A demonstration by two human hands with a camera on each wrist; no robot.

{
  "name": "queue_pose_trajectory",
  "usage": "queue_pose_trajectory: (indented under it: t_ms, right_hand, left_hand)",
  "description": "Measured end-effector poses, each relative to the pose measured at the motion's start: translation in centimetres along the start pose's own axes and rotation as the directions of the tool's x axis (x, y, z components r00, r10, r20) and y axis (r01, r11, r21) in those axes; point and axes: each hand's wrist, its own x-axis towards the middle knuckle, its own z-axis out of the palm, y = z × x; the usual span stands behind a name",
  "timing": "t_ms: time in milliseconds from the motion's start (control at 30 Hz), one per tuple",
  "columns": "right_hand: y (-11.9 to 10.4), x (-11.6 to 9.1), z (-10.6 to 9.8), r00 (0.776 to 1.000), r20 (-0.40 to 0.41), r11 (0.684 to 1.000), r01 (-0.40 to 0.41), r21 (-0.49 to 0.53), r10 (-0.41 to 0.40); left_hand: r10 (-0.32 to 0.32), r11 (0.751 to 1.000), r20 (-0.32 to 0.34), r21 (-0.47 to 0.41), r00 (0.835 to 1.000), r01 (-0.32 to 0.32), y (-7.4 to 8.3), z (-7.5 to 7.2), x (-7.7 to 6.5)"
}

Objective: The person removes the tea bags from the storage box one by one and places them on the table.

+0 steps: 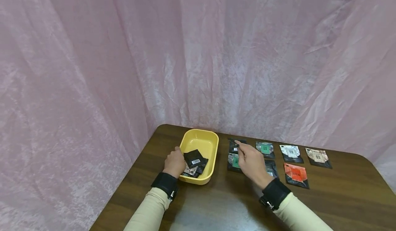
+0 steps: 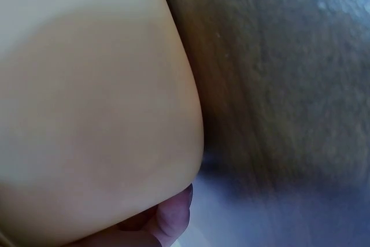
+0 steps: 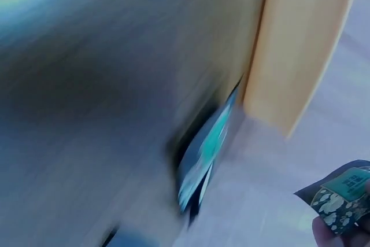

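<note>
My left hand (image 1: 175, 163) grips the left side of a yellow plastic bin (image 1: 213, 162). In the left wrist view its fingertips (image 2: 173, 218) curl at the lower edge of the bin wall (image 2: 104, 114). Several dark sachets (image 1: 193, 158) lie heaped in the bin's near end, one with a white barcode label facing up. My right hand (image 1: 252, 162) is over the sachets on the table, right of the bin. It pinches a sachet (image 3: 341, 201) with a teal label and pale floral print. Below it lies a green-labelled sachet (image 1: 234, 161), with a barcoded dark sachet (image 1: 241, 142) behind.
Further right on the brown table (image 1: 346, 189) lie a green sachet (image 1: 265, 150), a white one (image 1: 292, 153), a beige one (image 1: 318, 157) and a red-orange one (image 1: 296, 175). A dark sachet (image 1: 271, 169) is partly behind the right hand. Pink curtains (image 1: 247, 69) hang behind.
</note>
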Motion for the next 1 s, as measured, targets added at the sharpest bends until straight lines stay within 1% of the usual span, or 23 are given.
queue_pose_trajectory:
  t_ms: [200, 400, 467, 533, 600, 633, 667, 733, 833, 900, 933, 1000]
  right_hand:
    - [2.5, -2.1, -4.2, 0.998, -0.024, 0.995, -0.059, -0.08, 0.057]
    - [5.3, -5.0, -9.3, 0.992, -0.045, 0.98, -0.122, -0.154, 0.117]
    - [6.4, -6.1, -11.2, 0.988, -0.053, 0.97, -0.155, -0.187, 0.148]
    - [7.7, -7.4, -13.3, 0.979, -0.04, 0.954, -0.203, -0.222, 0.199]
    - [9.1, -8.7, -15.1, 0.964, -0.007, 0.931, -0.258, -0.26, 0.265]
    - [9.8, -9.4, -16.0, 0.956, 0.017, 0.919, -0.277, -0.281, 0.293]
    - [10.4, -10.0, -16.8, 0.942, 0.053, 0.904, -0.3, -0.304, 0.33]
    - [11.4, -11.0, -18.1, 0.909, 0.133, 0.877, -0.331, -0.348, 0.395]
    - [12.6, -12.1, -19.3, 0.834, 0.271, 0.848, -0.361, -0.389, 0.48]
    - [12.9, -12.5, -19.6, 0.774, 0.352, 0.831, -0.38, -0.406, 0.526]
    - [13.0, -12.6, -19.6, 0.749, 0.382, 0.825, -0.387, -0.412, 0.542]
    - [12.9, -12.9, -19.6, 0.717, 0.417, 0.818, -0.395, -0.418, 0.559]
  left_hand:
    - [-0.004, 1.0, -0.011, 0.02, 1.0, 0.004, -0.3, 0.2, 0.4]
    - [-0.013, 1.0, 0.009, 0.009, 1.0, 0.013, 0.0, 0.2, 0.0]
    - [-0.014, 1.0, 0.011, 0.013, 1.0, 0.014, 0.0, 0.2, -0.1]
    - [-0.017, 1.0, 0.01, 0.005, 1.0, 0.017, 0.0, 0.2, -0.1]
    - [-0.024, 1.0, 0.01, -0.004, 1.0, 0.024, -0.1, 0.2, -0.2]
    - [-0.016, 1.0, 0.001, -0.001, 1.0, 0.016, -0.6, 0.7, 0.2]
    - [-0.007, 1.0, -0.008, -0.001, 1.0, 0.007, -1.2, 1.3, 0.7]
    - [-0.007, 1.0, -0.008, 0.0, 1.0, 0.007, -1.3, 1.1, 0.7]
    - [-0.006, 1.0, -0.014, 0.009, 1.0, 0.006, -1.5, 0.6, 0.9]
    - [-0.025, 1.0, -0.011, 0.006, 1.0, 0.025, -1.0, -0.6, 0.4]
    - [-0.025, 1.0, -0.014, 0.01, 1.0, 0.025, -1.2, -0.6, 0.5]
    - [-0.029, 0.999, -0.011, 0.016, 1.0, 0.029, -1.6, -0.7, 0.6]
